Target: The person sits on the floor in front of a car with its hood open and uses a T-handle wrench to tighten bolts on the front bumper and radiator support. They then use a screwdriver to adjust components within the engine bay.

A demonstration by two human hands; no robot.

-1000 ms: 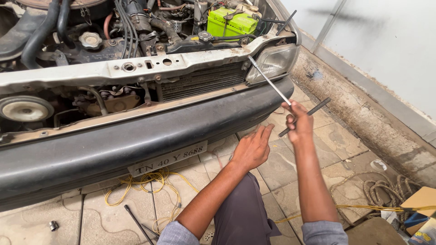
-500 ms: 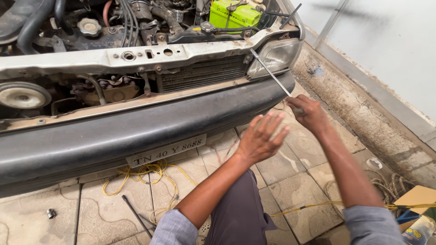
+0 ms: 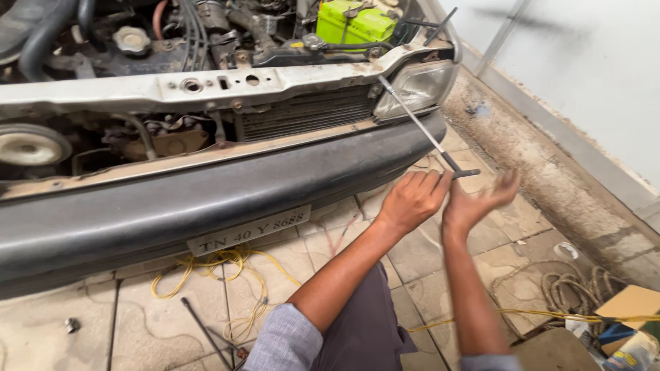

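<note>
Centre right of the frame: both hands sit at the cross handle of a long T-handled wrench (image 3: 421,127), whose shaft slants up to a bolt beside the headlight (image 3: 412,88). The left hand (image 3: 412,200) curls loosely under the handle, fingers half bent; the right hand (image 3: 474,205) is spread flat and blurred (palms seem set either side to spin it). Below runs the grey bumper (image 3: 206,206), yellow cable (image 3: 220,271) on the tiles.

Right hand (image 3: 478,200) motion-blurred, grip unclear; T-handle wrench (image 3: 419,124) handle partly hidden behind left hand (image 3: 412,199).
</note>
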